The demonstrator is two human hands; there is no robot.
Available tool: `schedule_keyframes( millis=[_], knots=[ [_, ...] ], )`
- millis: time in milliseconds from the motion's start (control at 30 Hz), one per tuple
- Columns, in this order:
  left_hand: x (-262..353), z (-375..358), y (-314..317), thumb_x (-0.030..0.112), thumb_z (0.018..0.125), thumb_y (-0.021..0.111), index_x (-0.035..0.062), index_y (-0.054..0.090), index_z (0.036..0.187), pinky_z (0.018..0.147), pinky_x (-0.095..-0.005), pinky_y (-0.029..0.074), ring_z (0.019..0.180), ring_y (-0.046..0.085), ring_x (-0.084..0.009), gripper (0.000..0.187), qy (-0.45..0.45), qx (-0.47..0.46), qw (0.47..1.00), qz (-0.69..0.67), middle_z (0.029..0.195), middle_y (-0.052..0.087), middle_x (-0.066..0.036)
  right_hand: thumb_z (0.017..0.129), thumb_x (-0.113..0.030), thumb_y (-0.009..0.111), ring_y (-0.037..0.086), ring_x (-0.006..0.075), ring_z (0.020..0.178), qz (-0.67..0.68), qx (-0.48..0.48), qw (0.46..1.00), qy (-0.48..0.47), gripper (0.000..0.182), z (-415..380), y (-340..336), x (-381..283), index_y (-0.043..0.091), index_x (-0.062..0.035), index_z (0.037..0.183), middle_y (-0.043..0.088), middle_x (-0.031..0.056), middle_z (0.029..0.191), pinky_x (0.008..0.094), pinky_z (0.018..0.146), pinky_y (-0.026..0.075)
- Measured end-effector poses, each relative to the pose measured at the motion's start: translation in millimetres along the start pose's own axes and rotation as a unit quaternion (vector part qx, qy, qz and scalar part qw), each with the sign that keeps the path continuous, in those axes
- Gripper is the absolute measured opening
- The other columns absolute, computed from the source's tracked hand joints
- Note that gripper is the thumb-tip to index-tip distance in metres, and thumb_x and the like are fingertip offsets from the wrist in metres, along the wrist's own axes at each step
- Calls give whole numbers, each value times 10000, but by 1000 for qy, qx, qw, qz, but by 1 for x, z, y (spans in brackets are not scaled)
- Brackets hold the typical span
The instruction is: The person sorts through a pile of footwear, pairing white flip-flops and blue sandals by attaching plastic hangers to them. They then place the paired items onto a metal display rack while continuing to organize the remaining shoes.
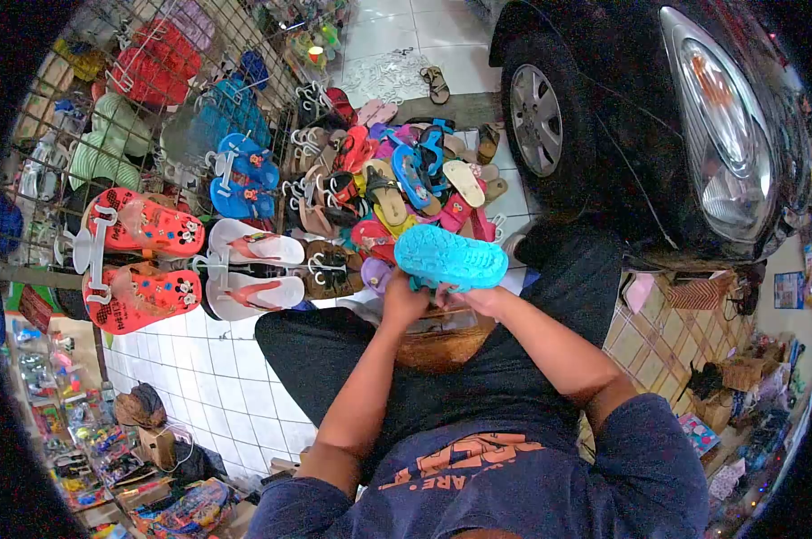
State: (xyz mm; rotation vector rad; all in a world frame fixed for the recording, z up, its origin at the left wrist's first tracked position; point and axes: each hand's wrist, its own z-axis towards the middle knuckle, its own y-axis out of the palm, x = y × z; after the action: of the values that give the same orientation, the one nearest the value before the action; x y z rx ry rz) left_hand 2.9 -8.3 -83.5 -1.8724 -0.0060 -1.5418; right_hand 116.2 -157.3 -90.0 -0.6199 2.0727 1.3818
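A turquoise sandal (451, 259) is held up in front of me with its textured sole facing the camera. My left hand (408, 300) grips its lower left edge, the fingers partly hidden by the sole. On the lower right edge, my right hand (484, 301) closes around the same sandal. Just behind it lies a heap of mixed footwear, with a blue sandal (413, 178), a cream slipper (464, 182) and a brown sandal (385, 191) among them. A purple shoe (375, 274) is close to my left hand.
Red slippers (145, 221) and white flip-flops (255, 244) hang on hooks from a wire rack (271, 54) at the left. A black car (604, 117) stands close at the right. Between my knees is a wooden stool (446, 350). White hangers (386, 75) lie on the floor ahead.
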Motion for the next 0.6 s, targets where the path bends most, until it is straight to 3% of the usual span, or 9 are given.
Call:
schedule_keyframes(
  millis=[100, 200, 300, 333, 367, 433, 467, 567, 600],
  knots=[
    [1, 1, -4, 19, 650, 637, -24, 574, 980, 840, -425, 462, 1000, 572, -394, 339, -1, 19, 999, 42, 1058, 596, -212, 881, -210, 603, 632, 225, 807, -45, -7, 999, -21, 288, -4, 12, -23, 550, -93, 1138, 623, 99, 1028, 321, 647, 510],
    [2, 1, -5, -24, 648, 581, -40, 594, 918, 844, -400, 461, 964, 583, -370, 270, 48, 100, 991, 74, 1044, 607, -195, 927, -393, 493, 648, 240, 859, -59, 31, 998, -9, 477, -1, 16, -37, 462, -117, 1315, 594, 101, 1193, 348, 644, 529],
    [5, 6, -11, -28, 644, 571, -32, 612, 861, 846, -389, 461, 962, 587, -354, 221, 34, 117, 989, 86, 1030, 613, -186, 926, -365, 508, 648, 219, 893, -71, 95, 993, 7, 450, 6, 9, -40, 469, -134, 1311, 617, 94, 1148, 356, 673, 534],
    [5, 7, -11, -28, 644, 571, -32, 612, 861, 846, -389, 461, 962, 587, -354, 221, 32, 116, 989, 86, 1030, 613, -186, 925, -316, 518, 645, 181, 904, 28, 154, 986, -48, 378, 13, 13, -39, 527, -119, 1248, 643, 79, 1078, 346, 727, 530],
    [5, 7, -12, -33, 643, 564, -29, 615, 836, 848, -384, 461, 963, 588, -348, 199, 21, 121, 990, 66, 1024, 616, -180, 925, -316, 518, 645, 181, 904, 29, 154, 986, -47, 378, 13, 12, -41, 527, -119, 1248, 643, 79, 1078, 346, 727, 530],
    [3, 9, -12, -38, 643, 557, -27, 617, 811, 849, -380, 460, 964, 590, -343, 178, 10, 125, 991, 46, 1019, 618, -175, 923, -241, 518, 637, 151, 897, 2, 275, 956, -106, 286, 12, 15, -48, 579, -93, 1160, 656, 51, 1022, 329, 759, 524],
    [2, 9, -12, -45, 644, 549, -28, 616, 813, 850, -376, 461, 966, 591, -340, 182, 18, 127, 991, 44, 1019, 618, -170, 927, -186, 496, 631, 140, 875, -90, 287, 947, -113, 231, 8, 16, -49, 601, -71, 1097, 655, 30, 999, 311, 779, 513],
    [8, 10, -14, -66, 648, 531, -27, 612, 822, 850, -371, 461, 969, 592, -333, 195, 34, 131, 990, 39, 1021, 619, -164, 940, -167, 473, 618, 142, 891, -169, 337, 918, -123, 228, 4, 22, -57, 586, -69, 1113, 648, 38, 1012, 311, 787, 506],
    [9, 10, -14, -79, 652, 519, -26, 610, 827, 851, -370, 461, 972, 593, -328, 205, 40, 133, 990, 36, 1021, 618, -163, 950, -160, 452, 604, 150, 924, -78, 375, 913, -141, 225, 11, 19, -54, 571, -58, 1111, 636, 47, 1030, 314, 801, 494]
  ],
)
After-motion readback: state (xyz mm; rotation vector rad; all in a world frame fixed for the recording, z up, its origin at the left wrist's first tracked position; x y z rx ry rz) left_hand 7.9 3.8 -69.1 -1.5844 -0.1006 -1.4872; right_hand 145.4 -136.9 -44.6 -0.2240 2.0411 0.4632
